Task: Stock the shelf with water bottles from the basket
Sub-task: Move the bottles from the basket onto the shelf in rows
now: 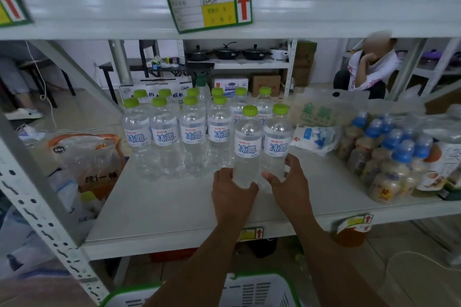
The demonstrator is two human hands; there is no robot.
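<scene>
Two water bottles are held upright on the shelf (162, 207), side by side and just in front of the right end of the stocked bottles (174, 137). The left bottle (248, 142) is gripped low down by the left hand (233, 190), its fingers curled round the base. The right bottle (277, 137) is gripped in the same way by the right hand (289, 182), with the thumb on the near side and the fingers wrapped behind. Both bases are hidden by the hands, so it cannot be told whether they are fully set down. The basket (249, 291) is seen below, at the near edge of the view, and its contents are not visible.

The step in hand is judged to be the placing of this pair. It would be done well if both bottles were slid far enough back to close up against the two bottles behind them, with labels kept facing near, as the rest are. The pair should be kept touching each other and in line with the existing columns. Care is needed on the right, where a white packet (316, 139) lies near and a pack of blue-capped bottles (389, 157) stands beyond it. The fingers should be loosened only once each base is felt flat on the shelf, since a light, tall bottle is likely to topple into its neighbours.
</scene>
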